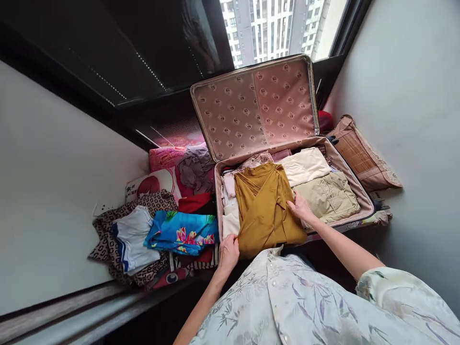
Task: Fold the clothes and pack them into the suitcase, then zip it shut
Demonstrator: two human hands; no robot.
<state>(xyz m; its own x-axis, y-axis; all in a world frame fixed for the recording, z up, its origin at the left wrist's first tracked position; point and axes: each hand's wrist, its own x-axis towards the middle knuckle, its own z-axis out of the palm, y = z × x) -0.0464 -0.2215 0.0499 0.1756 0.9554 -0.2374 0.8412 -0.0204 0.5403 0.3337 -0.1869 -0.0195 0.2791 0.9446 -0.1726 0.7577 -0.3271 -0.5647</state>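
On a window ledge, a soft, light mustard shirt is pinched at its side edges by both hands over the open suitcase, where it would sag if lifted.

The space is a narrow window bay; a plain light-grey wall bounds it on the left, and a matching wall bounds it on the right; a dark-framed window occupies the far end and shows high-rise apartment blocks in pale daylight; a dark roller blind or screen covers the left portion of the glazing, with points of light along its seams; a dark sill runs beneath it; a grey ledge edge crosses the lower left; illumination is diffuse daylight only.
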